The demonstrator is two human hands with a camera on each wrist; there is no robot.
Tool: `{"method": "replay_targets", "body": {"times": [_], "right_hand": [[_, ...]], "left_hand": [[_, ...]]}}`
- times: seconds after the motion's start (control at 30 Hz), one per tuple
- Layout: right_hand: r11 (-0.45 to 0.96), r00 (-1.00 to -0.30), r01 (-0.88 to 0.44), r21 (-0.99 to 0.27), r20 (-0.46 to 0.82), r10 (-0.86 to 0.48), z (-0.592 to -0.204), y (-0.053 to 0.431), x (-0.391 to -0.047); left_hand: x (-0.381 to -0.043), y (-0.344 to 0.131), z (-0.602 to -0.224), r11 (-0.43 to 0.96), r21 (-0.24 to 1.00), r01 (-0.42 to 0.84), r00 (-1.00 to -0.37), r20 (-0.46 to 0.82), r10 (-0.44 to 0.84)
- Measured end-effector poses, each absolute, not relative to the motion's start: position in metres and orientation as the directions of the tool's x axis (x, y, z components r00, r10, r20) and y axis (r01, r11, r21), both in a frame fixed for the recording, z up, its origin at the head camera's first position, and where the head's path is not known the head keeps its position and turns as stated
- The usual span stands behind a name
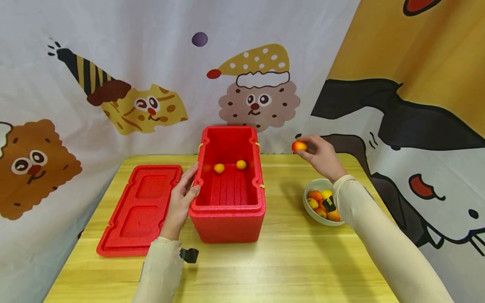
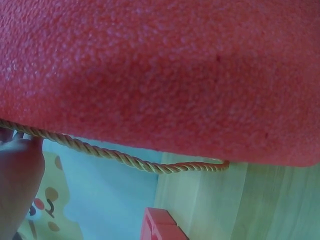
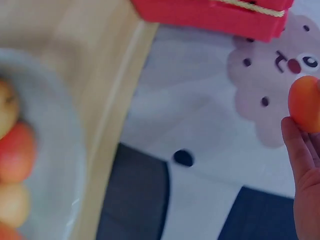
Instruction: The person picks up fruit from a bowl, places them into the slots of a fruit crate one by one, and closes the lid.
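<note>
A red foam box (image 1: 227,225) stands lidless on the table, with two small yellow-orange fruits (image 1: 219,168) on its ridged floor. My left hand (image 1: 181,206) rests against the box's left wall, its thumb at the rim. In the left wrist view a twisted gold cord (image 2: 125,159) runs along that wall beside the fingers. My right hand (image 1: 322,155) pinches a red-and-orange round fruit (image 1: 299,146) in the air, right of the box. Beneath the right forearm sits a pale bowl (image 1: 311,215) of orange, red and yellow fruits, partly hidden by the sleeve.
The box's red lid (image 1: 138,210) lies on the wooden table (image 1: 288,261), left of the box. Behind the table hangs a cartoon-printed curtain (image 1: 159,38). A small black camera (image 1: 189,255) juts from the left wrist.
</note>
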State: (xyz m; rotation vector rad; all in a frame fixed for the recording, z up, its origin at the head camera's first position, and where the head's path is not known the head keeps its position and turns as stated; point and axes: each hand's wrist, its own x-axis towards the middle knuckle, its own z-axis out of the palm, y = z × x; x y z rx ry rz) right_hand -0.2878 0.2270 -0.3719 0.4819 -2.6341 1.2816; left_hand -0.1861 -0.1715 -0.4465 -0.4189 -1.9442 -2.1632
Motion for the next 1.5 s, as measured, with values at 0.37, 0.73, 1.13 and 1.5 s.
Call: {"method": "replay_targets", "body": {"times": [0.37,0.73,1.13,1.5], "right_hand": [[0.503,-0.906,-0.422,-0.754,0.328,-0.269,-0.349,0.173,-0.308],[0.470,-0.860,-0.500,-0.728,0.354,-0.366,-0.336,0.140,-0.317],[0.486,-0.860,-0.488,-0.725,0.305,-0.409,-0.343,0.112,-0.321],[0.535,-0.813,-0.561,-0.632,0.299,-0.499,-0.354,0.086,-0.326]], "left_hand": [[-0.187,-0.173,-0.447,-0.106,0.941,0.320,-0.945,0.326,0.041],[-0.193,-0.171,-0.442,-0.095,0.942,0.320,-0.944,0.326,0.051],[-0.190,-0.171,-0.448,-0.119,0.937,0.329,-0.941,0.335,0.037],[-0.188,-0.170,-0.450,-0.140,0.932,0.335,-0.939,0.342,0.032]]}}
